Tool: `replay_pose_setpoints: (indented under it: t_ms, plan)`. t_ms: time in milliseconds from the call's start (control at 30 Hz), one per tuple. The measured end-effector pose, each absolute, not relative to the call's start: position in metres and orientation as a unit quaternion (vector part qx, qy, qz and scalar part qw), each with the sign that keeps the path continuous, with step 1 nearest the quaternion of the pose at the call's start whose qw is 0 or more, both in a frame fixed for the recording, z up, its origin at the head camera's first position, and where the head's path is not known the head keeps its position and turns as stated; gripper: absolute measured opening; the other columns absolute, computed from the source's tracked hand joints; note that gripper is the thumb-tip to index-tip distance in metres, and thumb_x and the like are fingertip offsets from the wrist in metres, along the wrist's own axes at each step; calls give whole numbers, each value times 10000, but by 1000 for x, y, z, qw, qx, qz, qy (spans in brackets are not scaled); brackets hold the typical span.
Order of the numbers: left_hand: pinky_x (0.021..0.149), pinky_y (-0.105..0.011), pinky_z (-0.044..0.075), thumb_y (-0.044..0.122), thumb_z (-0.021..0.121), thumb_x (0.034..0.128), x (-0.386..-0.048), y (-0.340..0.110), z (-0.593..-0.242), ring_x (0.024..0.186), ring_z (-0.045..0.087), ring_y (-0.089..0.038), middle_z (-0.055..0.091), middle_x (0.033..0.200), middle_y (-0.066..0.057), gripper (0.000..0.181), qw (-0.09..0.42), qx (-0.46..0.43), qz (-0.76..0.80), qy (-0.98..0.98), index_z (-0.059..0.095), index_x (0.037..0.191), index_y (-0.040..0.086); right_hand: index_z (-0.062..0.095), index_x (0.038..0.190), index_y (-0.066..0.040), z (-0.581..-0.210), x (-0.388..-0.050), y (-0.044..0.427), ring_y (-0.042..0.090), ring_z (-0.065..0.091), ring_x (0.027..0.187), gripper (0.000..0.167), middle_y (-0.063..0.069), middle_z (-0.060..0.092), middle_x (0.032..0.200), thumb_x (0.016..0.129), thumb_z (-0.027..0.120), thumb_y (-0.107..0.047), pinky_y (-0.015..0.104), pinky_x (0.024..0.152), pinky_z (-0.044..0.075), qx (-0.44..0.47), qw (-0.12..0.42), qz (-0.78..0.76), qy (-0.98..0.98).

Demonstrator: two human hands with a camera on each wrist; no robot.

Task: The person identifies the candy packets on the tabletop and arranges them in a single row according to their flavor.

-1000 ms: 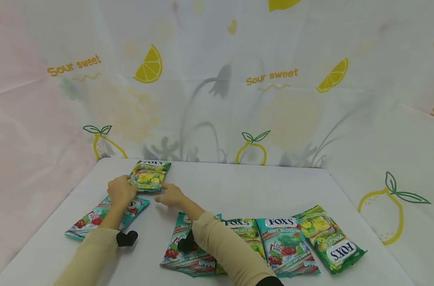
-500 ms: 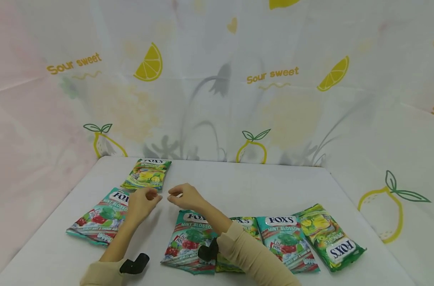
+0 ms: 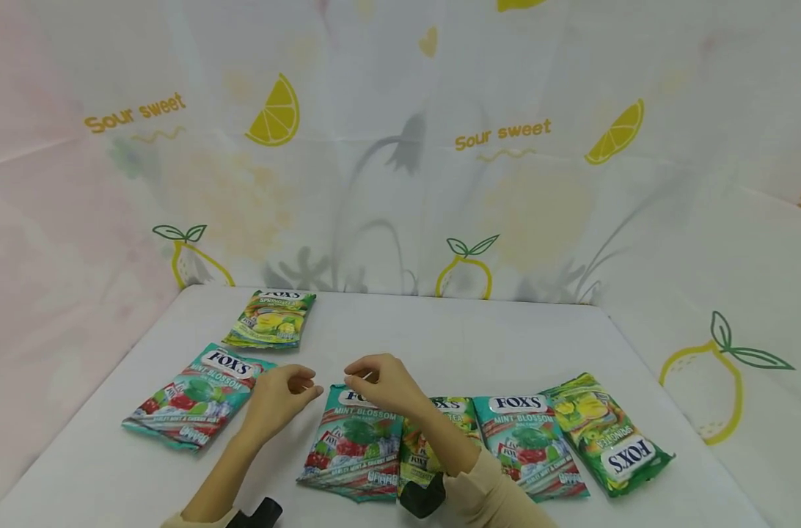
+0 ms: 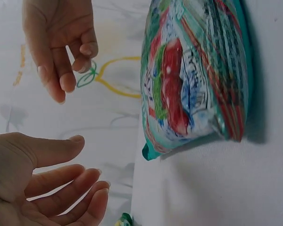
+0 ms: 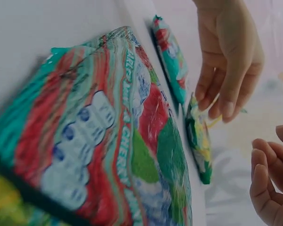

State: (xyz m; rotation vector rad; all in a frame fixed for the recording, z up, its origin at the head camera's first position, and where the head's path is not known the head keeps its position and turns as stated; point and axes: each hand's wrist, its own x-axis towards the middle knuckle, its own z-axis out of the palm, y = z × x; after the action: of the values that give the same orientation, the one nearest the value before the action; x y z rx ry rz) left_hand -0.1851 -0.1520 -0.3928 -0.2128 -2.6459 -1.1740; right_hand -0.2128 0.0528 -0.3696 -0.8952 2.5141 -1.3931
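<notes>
1. Bare table lies open behind the row of four packs, as far as the backdrop
2. The yellow-green pack blocks the back left, the left teal pack just before it
3. A gap separates left hand from right hand

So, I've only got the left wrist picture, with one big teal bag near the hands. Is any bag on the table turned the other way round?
Observer: Yes, in the head view the rightmost green bag has its FOX'S name upside down.
Operator: Oh! And which bag is furthest from the person?
Observer: Another one, the back green bag, near the table's far left corner.
Operator: Does the right forearm hide anything from the head camera?
Observer: Yes, the right forearm covers part of the middle green bag.
</notes>
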Motion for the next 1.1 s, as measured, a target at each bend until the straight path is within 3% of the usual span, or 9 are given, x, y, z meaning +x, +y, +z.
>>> replay_pose_setpoints:
  t_ms: [267, 600, 1100]
  plan:
    - [642, -259, 504, 78, 761, 763, -173, -140, -400, 700, 614, -145, 679, 794, -50, 223, 116, -85, -397, -906, 684, 943, -29, 666, 1088, 11, -374, -197, 80, 244, 637, 775, 254, 146, 666, 1022, 943, 562, -169, 235, 647, 494, -283, 52, -483, 827]
    - [600, -233, 506, 39, 797, 708, -160, -114, -407, 634, 592, -108, 650, 714, 0, 202, 159, -119, -420, -886, 697, 878, -4, 632, 1084, 93, -380, -181, 113, 328, 651, 767, 252, 203, 675, 959, 944, 553, -102, 238, 647, 511, -277, 47, -507, 815]
    - [605, -215, 443, 38, 811, 684, -146, -82, -423, 661, 497, -49, 673, 790, -14, 194, 179, -199, -380, -886, 708, 849, 34, 620, 1031, 108, -401, -160, 164, 188, 631, 696, 224, 217, 649, 902, 931, 570, -86, 253, 584, 509, -221, 28, -524, 822]
